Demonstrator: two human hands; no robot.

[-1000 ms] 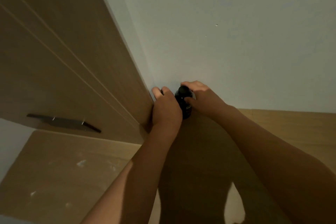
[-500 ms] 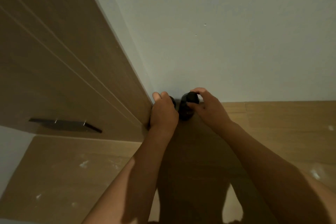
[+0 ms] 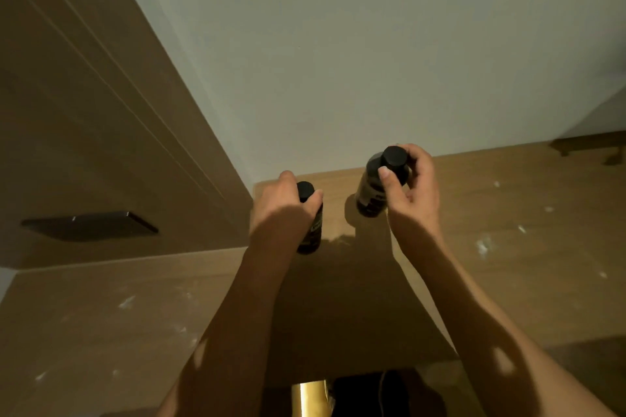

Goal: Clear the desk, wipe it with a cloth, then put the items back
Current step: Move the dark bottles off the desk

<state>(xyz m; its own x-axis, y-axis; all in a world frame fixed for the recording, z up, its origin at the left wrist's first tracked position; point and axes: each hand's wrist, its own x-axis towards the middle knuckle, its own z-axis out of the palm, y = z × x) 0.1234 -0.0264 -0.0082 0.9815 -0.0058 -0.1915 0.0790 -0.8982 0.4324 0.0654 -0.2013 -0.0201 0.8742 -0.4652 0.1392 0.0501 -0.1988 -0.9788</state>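
The left hand [image 3: 284, 210] is closed around a small dark bottle [image 3: 311, 220], fingers wrapped over its upper part just under the black cap, thumb on the right side. This bottle sits low near the far left corner of the table [image 3: 508, 264]; whether its base touches the wood cannot be told, since the hand and shadow cover it.

The right hand [image 3: 411, 186] grips a second, larger dark bottle [image 3: 372, 193] by its black cap, thumb on the near side and fingers curled round the far side. That bottle tilts, its cap leaning toward the right and its base toward the left, and it seems raised a little off the table, with a shadow beneath it. The two bottles are near each other but apart, the larger one to the right and farther.

Pale smudges dot the wooden table on both sides of the arms. A wooden panel [image 3: 101, 112] rises at the left with a dark handle [image 3: 91, 223] on it, and a plain wall [image 3: 372, 44] stands behind
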